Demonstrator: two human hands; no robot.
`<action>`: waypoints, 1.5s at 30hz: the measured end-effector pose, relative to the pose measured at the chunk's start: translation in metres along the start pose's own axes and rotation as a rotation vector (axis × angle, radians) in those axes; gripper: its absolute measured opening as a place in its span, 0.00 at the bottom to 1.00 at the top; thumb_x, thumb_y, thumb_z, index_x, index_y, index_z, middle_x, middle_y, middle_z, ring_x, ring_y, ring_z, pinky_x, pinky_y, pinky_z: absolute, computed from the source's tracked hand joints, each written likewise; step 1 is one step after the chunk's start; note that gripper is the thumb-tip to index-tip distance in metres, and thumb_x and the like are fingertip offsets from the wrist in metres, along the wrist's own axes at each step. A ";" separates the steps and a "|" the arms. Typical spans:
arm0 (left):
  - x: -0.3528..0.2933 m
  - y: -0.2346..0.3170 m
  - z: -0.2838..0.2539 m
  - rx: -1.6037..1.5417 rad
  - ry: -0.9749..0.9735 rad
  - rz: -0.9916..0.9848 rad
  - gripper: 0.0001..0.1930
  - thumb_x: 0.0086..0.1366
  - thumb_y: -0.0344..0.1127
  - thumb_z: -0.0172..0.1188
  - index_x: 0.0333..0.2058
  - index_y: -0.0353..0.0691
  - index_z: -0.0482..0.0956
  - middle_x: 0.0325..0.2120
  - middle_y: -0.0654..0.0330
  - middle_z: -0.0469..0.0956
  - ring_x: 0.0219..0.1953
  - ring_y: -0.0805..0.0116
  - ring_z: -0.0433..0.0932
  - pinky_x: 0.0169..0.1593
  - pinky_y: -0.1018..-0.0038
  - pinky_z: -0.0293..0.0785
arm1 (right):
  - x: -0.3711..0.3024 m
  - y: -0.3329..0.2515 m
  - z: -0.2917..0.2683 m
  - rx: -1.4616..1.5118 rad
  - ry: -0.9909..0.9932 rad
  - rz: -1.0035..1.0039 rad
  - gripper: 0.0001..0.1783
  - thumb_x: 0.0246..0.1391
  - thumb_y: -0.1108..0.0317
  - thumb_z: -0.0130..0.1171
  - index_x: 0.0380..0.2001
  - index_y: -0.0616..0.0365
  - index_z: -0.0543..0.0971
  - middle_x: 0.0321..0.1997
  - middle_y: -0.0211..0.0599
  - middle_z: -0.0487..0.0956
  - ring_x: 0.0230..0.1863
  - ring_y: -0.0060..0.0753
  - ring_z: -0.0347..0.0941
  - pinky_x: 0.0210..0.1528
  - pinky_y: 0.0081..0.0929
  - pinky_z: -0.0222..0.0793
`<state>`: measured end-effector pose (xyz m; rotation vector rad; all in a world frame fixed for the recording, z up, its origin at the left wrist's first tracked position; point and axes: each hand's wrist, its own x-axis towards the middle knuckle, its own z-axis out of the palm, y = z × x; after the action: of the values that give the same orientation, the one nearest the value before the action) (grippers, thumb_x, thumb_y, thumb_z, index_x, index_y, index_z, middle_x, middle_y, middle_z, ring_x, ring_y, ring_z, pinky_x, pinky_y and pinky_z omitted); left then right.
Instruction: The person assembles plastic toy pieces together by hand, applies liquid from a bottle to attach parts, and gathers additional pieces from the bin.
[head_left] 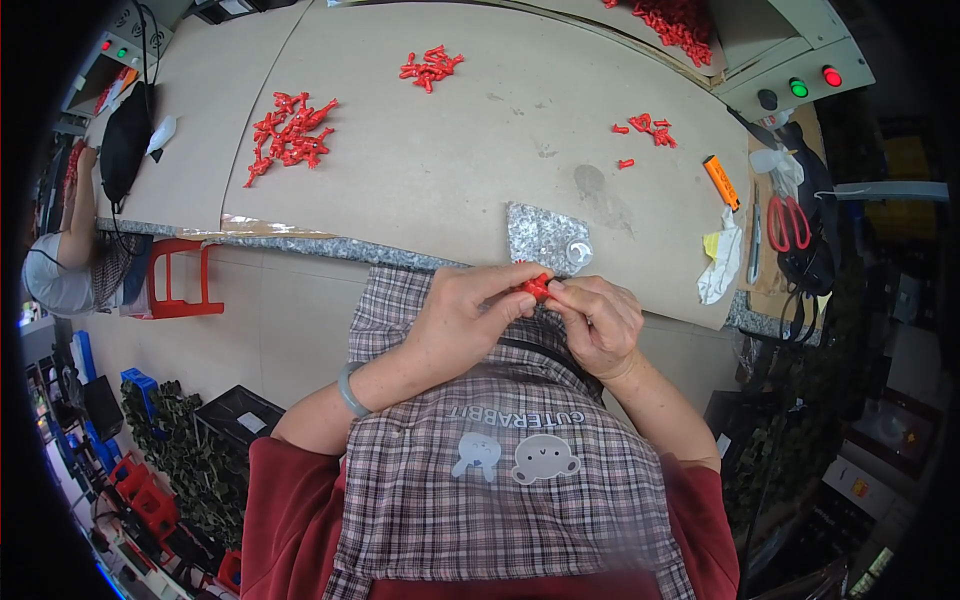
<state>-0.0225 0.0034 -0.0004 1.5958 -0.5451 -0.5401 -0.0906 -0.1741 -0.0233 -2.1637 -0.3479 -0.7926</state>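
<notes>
Close to the table's near edge, my left hand [465, 312] and my right hand [603, 322] meet over a small shiny red plastic figure part [537, 288]. Thumb and fingertips of both hands pinch it from either side, covering much of its shape. Just beyond my fingers lies a grey speckled slab [535, 235] with a round metal piece [578, 252] at its right corner. Similar red parts form a large heap [292, 138] at the left and a smaller heap [430, 68] farther back. Several more red parts [655, 130] lie scattered at the right.
Along the right edge are an orange-and-black tool [720, 183], red-handled scissors [789, 223] and a crumpled white cloth [720, 265]. A machine box [805, 80] with lit buttons stands at the back right, beside piled red parts [680, 35]. Leftward, a co-worker [62, 265] sits near a red stool [185, 280].
</notes>
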 end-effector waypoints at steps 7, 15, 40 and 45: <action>0.002 0.001 0.000 -0.002 -0.007 0.011 0.14 0.62 0.24 0.60 0.47 0.31 0.81 0.30 0.51 0.84 0.29 0.69 0.84 0.34 0.77 0.80 | 0.001 0.001 0.001 -0.009 0.006 -0.012 0.10 0.44 0.77 0.70 0.32 0.61 0.80 0.26 0.38 0.82 0.26 0.34 0.81 0.25 0.24 0.75; 0.001 -0.003 0.000 -0.016 0.002 0.006 0.14 0.61 0.24 0.61 0.47 0.31 0.81 0.31 0.50 0.84 0.31 0.69 0.84 0.36 0.78 0.80 | 0.001 0.001 0.000 -0.010 0.001 -0.009 0.10 0.44 0.77 0.70 0.33 0.62 0.80 0.26 0.38 0.82 0.26 0.34 0.81 0.25 0.24 0.75; 0.003 -0.006 -0.003 -0.320 -0.052 -0.062 0.16 0.64 0.25 0.61 0.50 0.34 0.79 0.38 0.58 0.82 0.39 0.74 0.81 0.47 0.78 0.80 | 0.006 -0.015 -0.017 -0.106 -0.075 0.116 0.18 0.42 0.76 0.72 0.40 0.63 0.82 0.28 0.37 0.80 0.25 0.31 0.78 0.25 0.25 0.74; 0.003 -0.002 -0.006 -0.316 -0.099 -0.158 0.16 0.65 0.25 0.60 0.51 0.34 0.77 0.35 0.60 0.81 0.37 0.77 0.80 0.43 0.81 0.78 | 0.012 -0.011 -0.016 -0.113 -0.068 0.039 0.15 0.42 0.75 0.72 0.36 0.62 0.81 0.29 0.37 0.80 0.25 0.31 0.78 0.24 0.25 0.73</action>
<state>-0.0168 0.0061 -0.0020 1.3219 -0.3860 -0.7874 -0.0933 -0.1788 -0.0013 -2.2997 -0.3003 -0.7339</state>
